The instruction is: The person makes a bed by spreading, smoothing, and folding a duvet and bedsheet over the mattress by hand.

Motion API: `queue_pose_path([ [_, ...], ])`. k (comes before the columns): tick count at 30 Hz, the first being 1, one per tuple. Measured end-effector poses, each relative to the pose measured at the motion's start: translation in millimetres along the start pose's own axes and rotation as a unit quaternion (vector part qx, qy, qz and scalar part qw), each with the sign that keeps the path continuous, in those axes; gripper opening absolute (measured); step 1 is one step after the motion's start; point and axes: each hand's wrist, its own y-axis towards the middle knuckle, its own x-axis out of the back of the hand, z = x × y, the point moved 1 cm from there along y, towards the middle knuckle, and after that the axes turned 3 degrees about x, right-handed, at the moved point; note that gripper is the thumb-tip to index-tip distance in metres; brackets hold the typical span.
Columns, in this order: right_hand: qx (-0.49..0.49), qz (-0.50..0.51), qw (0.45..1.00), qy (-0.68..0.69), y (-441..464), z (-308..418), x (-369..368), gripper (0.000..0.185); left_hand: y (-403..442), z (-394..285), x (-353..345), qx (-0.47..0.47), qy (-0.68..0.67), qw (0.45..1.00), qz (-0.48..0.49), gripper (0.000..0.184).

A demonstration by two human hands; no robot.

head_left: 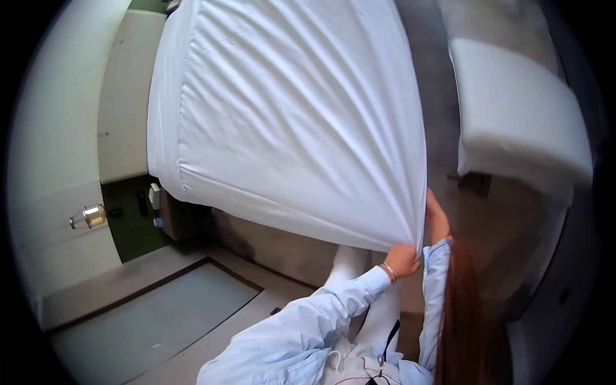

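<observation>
Bedroom wall [64,115], pale and plain, backs a white sheet [289,115] drawn over what appears to be a mattress, its creases fanning toward a gathered corner at the lower right, where a person in light blue sleeves [282,333] bends to the work. The left hand [402,260], bracelets [389,271] at the wrist, grips that corner, fingers closed on the bunched cloth. The right hand [437,218] sits just past the sheet's right edge, fingertips out of sight; whether it grasps fabric or only braces cannot be told. The step in hand looks to be the fitting of this corner, and the next move likely calls for a firm downward pull and a tuck beneath, without losing the left hand's hold. One edge runs from the corner toward the left, above a shadowed gap; the other runs up and away. Beyond the latter, a strip of floor [436,96] parts the sheet from white-covered furniture [523,96], giving the right arm some room to swing. The person's white-clad legs [382,314] stand close to the near edge, so a step forward has little space. Farther left, a beige headboard [131,96] borders the sheet, with a wall lamp [94,215] near its end
</observation>
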Motion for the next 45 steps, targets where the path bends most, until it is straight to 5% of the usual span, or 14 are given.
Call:
queue_pose_path([
  [5, -0.053, 0.129, 0.963, 0.232, 34.6, 152.3, -81.5, 0.060, 11.9, 20.3, 52.5, -0.144, 0.066, 0.980, -0.118, 0.021],
  [9, 0.114, -0.024, 0.993, -0.013, 72.6, 241.4, -96.3, 0.058, 36.1, 20.1, 105.6, 0.066, -0.339, 0.936, -0.075, 0.031],
  [11, 0.140, -0.110, 0.975, -0.135, 95.2, 235.8, -51.1, 0.055, 50.9, 27.1, 42.0, -0.192, -0.325, 0.905, -0.196, 0.036],
  [15, 0.067, -0.246, 0.958, -0.131, 172.2, 172.0, 79.8, 0.055, 76.8, 9.0, 1.9, -0.016, -0.287, 0.958, 0.011, 0.031],
  [19, 0.135, -0.252, 0.934, -0.212, 217.1, 200.3, 98.7, 0.054, 118.9, 22.9, -70.5, 0.120, -0.572, 0.810, 0.044, 0.049],
  [23, 0.089, -0.273, 0.920, -0.268, 215.8, 202.0, 131.9, 0.046, 109.6, 7.9, -47.9, 0.177, -0.384, 0.906, 0.015, 0.044],
  [26, 0.125, -0.253, 0.905, -0.319, 201.6, 187.1, 112.0, 0.047, 87.2, 25.2, -53.7, 0.252, -0.474, 0.832, -0.138, 0.038],
  [28, 0.139, -0.229, 0.896, -0.353, 173.8, 193.7, 87.4, 0.049, 68.3, 30.9, -31.0, 0.294, -0.763, 0.543, -0.191, 0.031],
  [29, 0.130, -0.196, 0.902, -0.362, 158.4, 195.0, 72.3, 0.051, 56.2, 37.1, -15.2, 0.284, -0.761, 0.546, -0.205, 0.031],
  [31, 0.033, -0.127, 0.948, -0.290, 128.1, 202.0, 41.7, 0.045, 27.3, 42.5, 26.7, 0.266, -0.828, 0.431, -0.241, 0.028],
  [35, -0.150, 0.000, 0.963, -0.225, 78.5, 185.0, 11.9, 0.037, -27.0, 57.0, 73.2, 0.164, -0.846, 0.367, -0.350, 0.029],
  [38, -0.189, -0.047, 0.971, -0.138, 56.4, 170.9, -2.0, 0.034, -65.0, 66.0, 113.7, 0.165, -0.849, 0.318, -0.388, 0.028],
  [43, -0.155, -0.010, 0.980, -0.125, 16.8, 221.9, -92.0, 0.028, -133.8, 108.4, 154.0, 0.129, -0.823, 0.246, -0.495, 0.030],
  [45, -0.127, -0.015, 0.985, -0.113, 21.3, 244.4, -107.2, 0.028, -150.4, 118.9, 181.0, 0.117, -0.830, 0.146, -0.525, 0.028],
])
